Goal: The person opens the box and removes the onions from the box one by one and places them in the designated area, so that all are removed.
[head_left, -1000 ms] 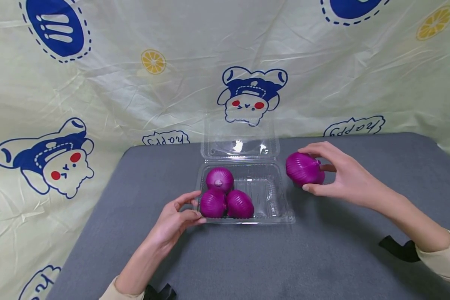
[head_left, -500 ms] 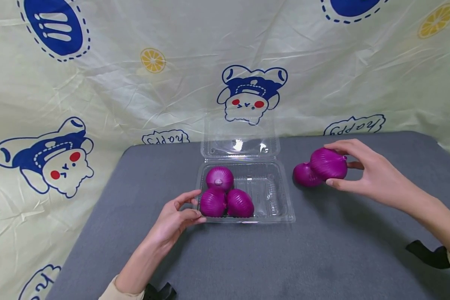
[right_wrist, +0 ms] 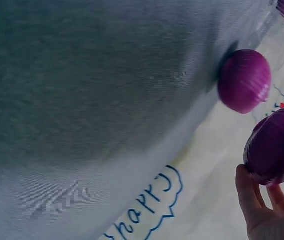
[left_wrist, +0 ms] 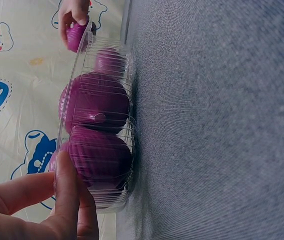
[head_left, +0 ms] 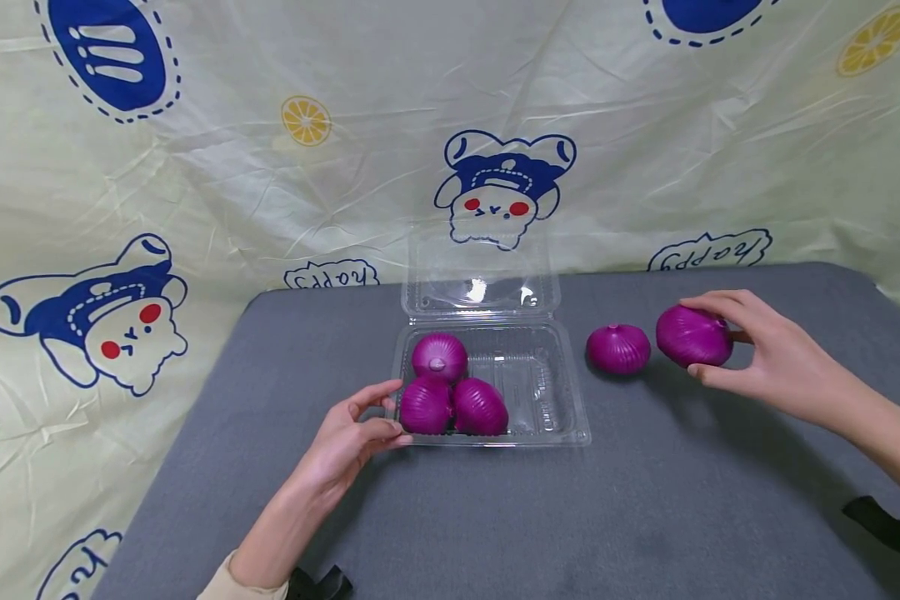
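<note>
My right hand (head_left: 783,358) grips a purple onion (head_left: 693,336) between thumb and fingers, to the right of another onion (head_left: 618,349) that rests on the table. In the right wrist view the held onion (right_wrist: 275,147) sits at the fingertips. My left hand (head_left: 352,437) pinches the front left rim of a clear plastic clamshell box (head_left: 543,379), thumb on top, as the left wrist view also shows at the rim (left_wrist: 73,82). Three onions (head_left: 439,357) lie together in the box's left half. Its lid (head_left: 480,287) is raised at the back.
A grey cloth-covered table (head_left: 495,525) carries everything. Behind it hangs a pale printed curtain (head_left: 390,192) close to the table's back edge. Black straps (head_left: 885,523) show near both wrists.
My right hand has moved right with its onion, away from the box. The onion on the table, hidden behind it a second ago, now shows fully. The left hand stays at the rim.
</note>
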